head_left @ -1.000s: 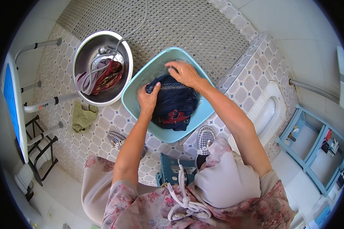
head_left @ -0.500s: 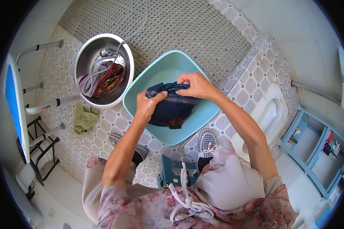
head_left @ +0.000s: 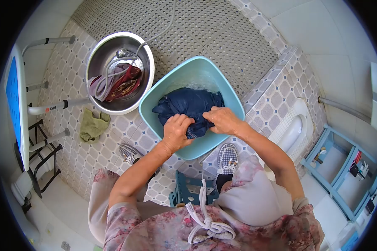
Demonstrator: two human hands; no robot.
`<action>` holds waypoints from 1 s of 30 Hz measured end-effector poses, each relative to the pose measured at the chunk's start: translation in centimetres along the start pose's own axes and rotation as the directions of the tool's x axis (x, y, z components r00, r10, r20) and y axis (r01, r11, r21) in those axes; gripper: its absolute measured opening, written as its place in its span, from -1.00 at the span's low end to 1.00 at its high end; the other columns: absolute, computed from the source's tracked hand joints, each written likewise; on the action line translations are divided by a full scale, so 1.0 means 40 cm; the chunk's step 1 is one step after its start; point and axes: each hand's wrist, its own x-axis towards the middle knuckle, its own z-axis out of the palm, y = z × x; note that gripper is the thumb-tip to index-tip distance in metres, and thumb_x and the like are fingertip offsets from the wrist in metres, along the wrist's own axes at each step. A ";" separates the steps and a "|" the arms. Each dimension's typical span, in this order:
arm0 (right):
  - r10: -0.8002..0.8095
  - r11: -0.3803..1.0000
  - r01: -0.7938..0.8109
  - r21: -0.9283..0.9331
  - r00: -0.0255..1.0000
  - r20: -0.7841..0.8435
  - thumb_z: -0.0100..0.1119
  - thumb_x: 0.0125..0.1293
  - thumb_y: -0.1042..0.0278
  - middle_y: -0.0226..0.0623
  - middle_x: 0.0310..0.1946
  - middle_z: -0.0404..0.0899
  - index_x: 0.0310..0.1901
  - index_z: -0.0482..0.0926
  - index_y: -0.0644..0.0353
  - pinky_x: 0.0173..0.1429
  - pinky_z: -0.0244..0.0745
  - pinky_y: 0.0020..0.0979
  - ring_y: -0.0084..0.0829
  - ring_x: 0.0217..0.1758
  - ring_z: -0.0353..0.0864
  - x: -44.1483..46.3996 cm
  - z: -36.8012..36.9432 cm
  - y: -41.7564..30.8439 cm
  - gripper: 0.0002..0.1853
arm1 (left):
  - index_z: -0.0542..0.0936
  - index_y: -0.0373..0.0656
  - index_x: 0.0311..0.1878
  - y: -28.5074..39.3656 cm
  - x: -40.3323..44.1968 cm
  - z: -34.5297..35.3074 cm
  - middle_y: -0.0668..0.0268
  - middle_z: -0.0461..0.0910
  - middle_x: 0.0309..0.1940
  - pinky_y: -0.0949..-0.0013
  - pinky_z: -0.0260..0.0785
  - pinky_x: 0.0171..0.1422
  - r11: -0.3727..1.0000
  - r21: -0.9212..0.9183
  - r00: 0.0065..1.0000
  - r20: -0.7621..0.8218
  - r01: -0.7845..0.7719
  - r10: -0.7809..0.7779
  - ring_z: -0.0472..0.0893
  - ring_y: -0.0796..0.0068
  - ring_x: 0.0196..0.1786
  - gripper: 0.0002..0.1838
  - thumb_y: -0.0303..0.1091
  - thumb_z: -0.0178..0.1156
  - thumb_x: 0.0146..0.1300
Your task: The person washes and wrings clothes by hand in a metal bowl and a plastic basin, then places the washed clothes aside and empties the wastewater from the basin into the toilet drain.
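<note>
A dark navy garment lies bunched in a light blue plastic basin, which has some water in it. At the garment's near left edge, my left hand is closed on the cloth with its fingers curled. My right hand grips the same cloth a little farther right. A striped part of the garment shows between the two hands. Which kind of garment it is, I cannot tell.
To the left stands a steel bowl holding a shower hose and dark red cloth. A green rag lies on the tiles. A squat toilet and blue shelf are at right.
Both hands have come down toward me, pulling the garment's striped edge with them. The cloth was held up above the basin and now lies bunched in it, with the water stirred.
</note>
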 end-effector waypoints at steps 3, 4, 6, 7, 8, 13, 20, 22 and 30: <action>-0.024 0.989 0.040 -0.140 0.993 0.113 0.37 -0.10 0.38 -0.19 -0.44 0.67 -0.25 0.60 0.13 -0.23 0.56 -0.10 -0.12 -0.26 0.70 0.023 0.062 -0.003 -0.71 | 0.60 -0.10 -0.23 -0.030 -0.030 0.052 0.25 0.59 -0.28 0.18 0.49 -0.08 0.998 0.042 0.981 0.186 0.041 -0.048 0.63 0.15 -0.18 -0.53 -0.20 0.47 -0.30; 0.048 0.984 -0.003 -0.175 0.966 0.252 0.34 -0.09 0.39 -0.15 -0.41 0.71 -0.23 0.68 0.12 -0.22 0.57 -0.10 -0.14 -0.23 0.74 0.039 0.065 -0.016 -0.70 | 0.60 -0.10 -0.23 -0.039 -0.040 0.075 0.24 0.60 -0.27 0.17 0.50 -0.08 0.995 0.074 0.962 0.258 0.067 -0.084 0.64 0.14 -0.19 -0.53 -0.17 0.47 -0.29; 0.050 0.973 0.041 -0.229 0.926 0.375 0.33 -0.07 0.38 -0.15 -0.41 0.72 -0.25 0.71 0.12 -0.20 0.59 -0.14 -0.16 -0.22 0.75 0.070 0.103 -0.017 -0.74 | 0.62 -0.12 -0.21 -0.047 -0.056 0.112 0.19 0.63 -0.29 0.14 0.54 -0.07 0.984 0.137 0.915 0.370 0.116 -0.159 0.67 0.09 -0.21 -0.51 -0.07 0.44 -0.23; 0.053 0.966 0.064 -0.252 0.899 0.434 0.32 -0.06 0.37 -0.15 -0.40 0.72 -0.27 0.73 0.13 -0.18 0.59 -0.15 -0.17 -0.21 0.75 0.081 0.128 -0.009 -0.75 | 0.62 -0.12 -0.20 -0.059 -0.060 0.129 0.17 0.64 -0.29 0.13 0.54 -0.06 0.986 0.122 0.916 0.369 0.117 -0.154 0.68 0.08 -0.21 -0.52 -0.07 0.44 -0.21; 0.042 0.970 0.059 -0.235 0.914 0.403 0.33 -0.16 0.38 -0.09 -0.41 0.70 -0.37 0.72 0.15 -0.24 0.58 -0.12 -0.10 -0.26 0.74 0.087 0.147 -0.005 -0.78 | 0.63 -0.12 -0.20 -0.065 -0.058 0.135 0.16 0.65 -0.29 0.12 0.54 -0.05 0.987 0.106 0.916 0.370 0.121 -0.152 0.68 0.07 -0.20 -0.53 -0.07 0.43 -0.20; 0.168 0.952 -0.022 -0.304 0.869 0.465 0.35 -0.04 0.30 -0.17 -0.27 0.75 -0.26 0.76 0.14 -0.08 0.63 -0.21 -0.22 -0.12 0.76 0.130 0.156 -0.013 -0.74 | 0.66 -0.18 -0.16 -0.085 -0.027 0.131 0.09 0.70 -0.26 0.09 0.53 0.00 0.967 0.088 0.835 0.490 0.239 -0.251 0.69 0.03 -0.18 -0.53 -0.08 0.40 -0.13; 0.118 0.988 -0.146 0.042 0.912 0.394 0.32 0.03 0.16 -0.09 -0.27 0.74 -0.17 0.74 0.14 -0.01 0.62 -0.12 -0.09 -0.15 0.74 0.103 -0.033 -0.038 -0.66 | 0.59 -0.14 0.04 -0.006 -0.112 0.045 0.09 0.50 0.03 0.02 0.27 0.31 0.979 0.053 0.954 0.220 0.197 -0.204 0.47 0.02 0.17 -0.36 -0.10 0.45 -0.17; 0.301 0.925 -0.299 0.234 0.953 0.027 0.22 0.26 0.08 -0.17 -0.21 0.73 -0.08 0.66 0.14 -0.02 0.57 -0.06 -0.09 -0.04 0.70 0.111 -0.095 -0.027 -0.66 | 0.57 -0.15 0.07 0.010 -0.096 -0.002 0.07 0.43 0.08 -0.03 0.22 0.33 0.988 0.016 0.985 -0.070 0.157 -0.155 0.42 0.00 0.19 -0.35 -0.12 0.44 -0.16; 0.184 0.846 -0.185 0.500 0.982 0.053 0.31 0.27 -0.07 0.05 0.27 0.49 0.40 0.33 0.27 0.51 0.20 -0.26 -0.06 0.43 0.37 0.266 0.094 0.104 -0.20 | 0.23 -0.44 0.42 -0.107 0.016 0.085 -0.21 0.30 0.35 0.09 0.10 0.51 0.500 -0.473 0.433 -0.251 0.725 -0.866 0.32 -0.17 0.39 -0.05 0.15 0.26 0.21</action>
